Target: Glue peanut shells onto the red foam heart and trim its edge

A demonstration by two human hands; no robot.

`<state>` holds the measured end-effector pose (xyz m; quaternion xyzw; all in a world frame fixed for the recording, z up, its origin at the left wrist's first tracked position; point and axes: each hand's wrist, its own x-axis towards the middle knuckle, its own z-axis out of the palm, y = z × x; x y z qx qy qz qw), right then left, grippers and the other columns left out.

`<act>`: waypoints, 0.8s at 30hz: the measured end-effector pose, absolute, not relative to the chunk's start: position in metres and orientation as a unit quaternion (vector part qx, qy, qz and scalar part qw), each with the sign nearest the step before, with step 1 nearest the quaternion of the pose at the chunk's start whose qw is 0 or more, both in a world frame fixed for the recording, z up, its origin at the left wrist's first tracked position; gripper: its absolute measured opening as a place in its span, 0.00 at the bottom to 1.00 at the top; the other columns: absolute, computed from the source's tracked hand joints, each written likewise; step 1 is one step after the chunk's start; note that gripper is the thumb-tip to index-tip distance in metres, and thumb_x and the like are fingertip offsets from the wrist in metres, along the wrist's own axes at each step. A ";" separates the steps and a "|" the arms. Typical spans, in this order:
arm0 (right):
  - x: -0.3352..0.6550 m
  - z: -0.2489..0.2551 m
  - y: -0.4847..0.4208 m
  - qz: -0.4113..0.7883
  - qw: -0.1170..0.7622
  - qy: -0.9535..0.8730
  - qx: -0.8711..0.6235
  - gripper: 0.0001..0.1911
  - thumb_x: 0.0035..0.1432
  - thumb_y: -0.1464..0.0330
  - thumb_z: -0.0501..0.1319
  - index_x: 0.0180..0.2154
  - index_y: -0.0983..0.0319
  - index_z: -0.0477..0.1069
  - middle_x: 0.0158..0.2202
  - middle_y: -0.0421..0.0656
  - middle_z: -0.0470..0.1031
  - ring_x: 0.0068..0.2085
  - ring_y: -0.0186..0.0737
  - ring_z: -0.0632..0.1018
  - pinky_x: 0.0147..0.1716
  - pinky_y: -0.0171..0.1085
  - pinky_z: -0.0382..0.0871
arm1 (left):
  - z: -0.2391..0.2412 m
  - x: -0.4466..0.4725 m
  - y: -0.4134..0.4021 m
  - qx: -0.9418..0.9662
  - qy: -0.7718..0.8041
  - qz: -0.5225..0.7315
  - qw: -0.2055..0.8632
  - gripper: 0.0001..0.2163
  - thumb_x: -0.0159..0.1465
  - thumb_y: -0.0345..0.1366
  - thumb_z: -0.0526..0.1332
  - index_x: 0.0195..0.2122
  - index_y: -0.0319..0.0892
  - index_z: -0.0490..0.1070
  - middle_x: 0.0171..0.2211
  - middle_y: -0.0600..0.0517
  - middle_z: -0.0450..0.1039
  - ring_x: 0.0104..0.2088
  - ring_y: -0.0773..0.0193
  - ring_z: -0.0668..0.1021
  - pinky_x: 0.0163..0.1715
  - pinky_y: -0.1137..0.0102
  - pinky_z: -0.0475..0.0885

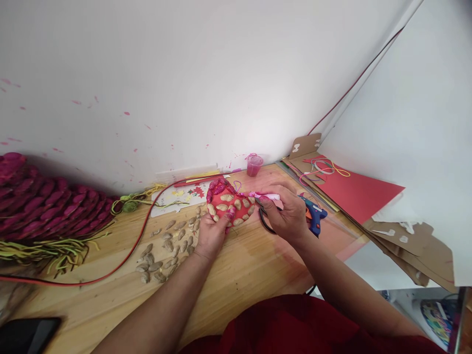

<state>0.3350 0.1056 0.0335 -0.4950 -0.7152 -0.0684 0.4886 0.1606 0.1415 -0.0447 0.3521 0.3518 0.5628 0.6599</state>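
My left hand (213, 231) grips the near edge of a red heart-shaped piece (229, 201) covered with tan nut shells, thumb pressed on top. Pink-painted shells line its upper left edge. My right hand (285, 212) is closed around a pink-and-white brush or tube (266, 196) pointed at the heart's right side. Black scissors (264, 221) lie just under that hand. A blue and orange glue gun (314, 215) rests behind my right hand.
Loose nut shells (167, 248) lie scattered left of my left hand. A red cable (129, 253) curves across the wooden table (250, 275). Pink petal pieces (44, 206) pile at the left, a pink cup (254, 164) by the wall, red paper (354, 191) and cardboard (413, 250) right.
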 end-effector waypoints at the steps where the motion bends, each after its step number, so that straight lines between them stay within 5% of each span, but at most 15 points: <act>1: 0.335 0.034 0.105 -0.065 0.490 -0.717 -0.492 0.05 0.67 0.66 0.62 0.39 0.56 0.77 0.35 0.42 0.81 0.41 0.45 0.79 0.43 0.45 0.69 | -0.046 0.161 0.141 0.357 0.354 0.562 0.658 0.18 0.46 0.45 0.80 0.32 0.40 0.79 0.24 0.54 0.78 0.17 0.71 0.70 0.18 0.75 0.64; 11: 0.335 0.037 0.107 -0.090 0.474 -0.727 -0.488 0.05 0.67 0.65 0.61 0.39 0.56 0.76 0.36 0.43 0.81 0.41 0.47 0.79 0.43 0.46 0.69 | -0.045 0.160 0.142 0.422 0.347 0.557 0.626 0.16 0.51 0.48 0.77 0.32 0.41 0.81 0.35 0.47 0.84 0.39 0.55 0.84 0.41 0.64 0.79; 24: 0.339 0.040 0.105 -0.059 0.503 -0.702 -0.501 0.06 0.67 0.65 0.61 0.39 0.57 0.76 0.37 0.43 0.81 0.41 0.45 0.79 0.43 0.45 0.71 | -0.050 0.159 0.143 0.449 0.320 0.561 0.618 0.16 0.54 0.46 0.75 0.39 0.41 0.82 0.41 0.45 0.84 0.40 0.58 0.83 0.49 0.64 0.76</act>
